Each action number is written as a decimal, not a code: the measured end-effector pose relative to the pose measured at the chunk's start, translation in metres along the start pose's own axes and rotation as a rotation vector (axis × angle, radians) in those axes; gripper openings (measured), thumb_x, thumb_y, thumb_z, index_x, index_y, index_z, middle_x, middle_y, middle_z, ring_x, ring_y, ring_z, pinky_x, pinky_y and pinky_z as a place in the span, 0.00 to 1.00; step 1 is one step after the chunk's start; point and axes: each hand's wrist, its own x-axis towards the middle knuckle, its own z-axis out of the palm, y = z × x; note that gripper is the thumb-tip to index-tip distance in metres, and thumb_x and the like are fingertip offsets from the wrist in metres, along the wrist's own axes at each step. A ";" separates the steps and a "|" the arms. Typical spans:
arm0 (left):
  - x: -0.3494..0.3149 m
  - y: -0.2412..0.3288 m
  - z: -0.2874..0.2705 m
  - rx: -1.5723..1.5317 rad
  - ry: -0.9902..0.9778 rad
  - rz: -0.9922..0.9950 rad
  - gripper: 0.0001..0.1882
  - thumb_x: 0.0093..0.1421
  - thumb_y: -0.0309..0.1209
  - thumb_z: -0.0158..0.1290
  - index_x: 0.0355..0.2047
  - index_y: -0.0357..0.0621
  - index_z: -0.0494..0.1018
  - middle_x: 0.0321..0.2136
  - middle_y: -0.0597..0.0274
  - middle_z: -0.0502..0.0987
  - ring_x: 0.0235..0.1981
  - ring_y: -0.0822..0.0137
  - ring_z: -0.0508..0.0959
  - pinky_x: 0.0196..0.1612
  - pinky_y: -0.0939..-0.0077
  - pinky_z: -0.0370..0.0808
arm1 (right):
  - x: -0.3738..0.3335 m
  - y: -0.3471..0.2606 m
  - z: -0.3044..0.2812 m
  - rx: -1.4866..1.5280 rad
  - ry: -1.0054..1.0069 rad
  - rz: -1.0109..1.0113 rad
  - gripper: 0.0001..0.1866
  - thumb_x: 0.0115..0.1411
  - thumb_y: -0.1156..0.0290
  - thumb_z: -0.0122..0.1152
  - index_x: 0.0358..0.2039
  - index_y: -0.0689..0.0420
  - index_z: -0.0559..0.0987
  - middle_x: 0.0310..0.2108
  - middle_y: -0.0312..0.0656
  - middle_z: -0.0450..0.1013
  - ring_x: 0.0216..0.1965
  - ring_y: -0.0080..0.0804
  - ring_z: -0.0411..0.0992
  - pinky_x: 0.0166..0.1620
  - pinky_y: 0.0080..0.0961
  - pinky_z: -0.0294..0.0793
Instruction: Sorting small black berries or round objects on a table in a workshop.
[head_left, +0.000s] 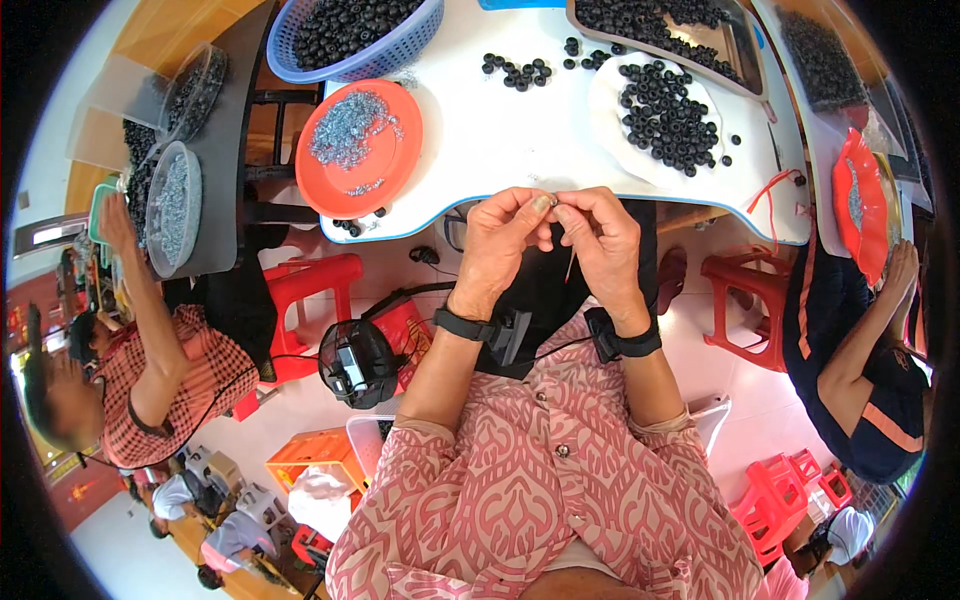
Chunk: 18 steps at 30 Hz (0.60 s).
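Over the near edge of the white table (480, 150), my left hand (497, 240) and my right hand (606, 242) meet, thumbs and fingertips pinched together. Something tiny and dark shows between the fingertips, too small to name. A thin strand or rod hangs below my right fingers. To the left of my hands lies a red-orange plate (385, 205) with small shiny blue-grey pieces (345, 130). On the right sits a white plate (607, 130) heaped with round black beads (665, 118). More loose black beads (517, 73) lie beyond my hands.
A blue basket (390, 62) and a metal tray (735, 40), both holding black beads, stand at the back. Red stools (750, 305) flank me. One person (180, 370) sits at left, another (860, 370) at right. A black mesh bag (352, 362) is by my left arm.
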 end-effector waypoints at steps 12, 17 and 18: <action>-0.006 0.000 0.011 0.282 0.071 0.115 0.09 0.65 0.30 0.52 0.35 0.35 0.77 0.23 0.66 0.76 0.21 0.78 0.72 0.24 0.83 0.72 | 0.000 0.001 0.000 -0.030 -0.015 -0.041 0.03 0.61 0.78 0.59 0.35 0.63 0.77 0.31 0.37 0.71 0.25 0.19 0.70 0.27 0.16 0.71; -0.007 0.001 0.015 0.381 0.102 0.151 0.10 0.66 0.31 0.53 0.34 0.36 0.77 0.21 0.68 0.75 0.20 0.79 0.71 0.23 0.84 0.71 | -0.001 0.003 -0.002 0.074 -0.032 -0.001 0.04 0.62 0.76 0.59 0.36 0.64 0.77 0.32 0.36 0.71 0.25 0.18 0.70 0.28 0.15 0.71; -0.007 0.001 0.016 0.433 0.117 0.177 0.10 0.66 0.31 0.53 0.34 0.36 0.77 0.21 0.68 0.75 0.20 0.79 0.71 0.23 0.85 0.70 | 0.000 0.002 -0.003 0.113 -0.039 0.028 0.04 0.63 0.76 0.58 0.36 0.64 0.77 0.32 0.35 0.71 0.25 0.18 0.69 0.28 0.15 0.70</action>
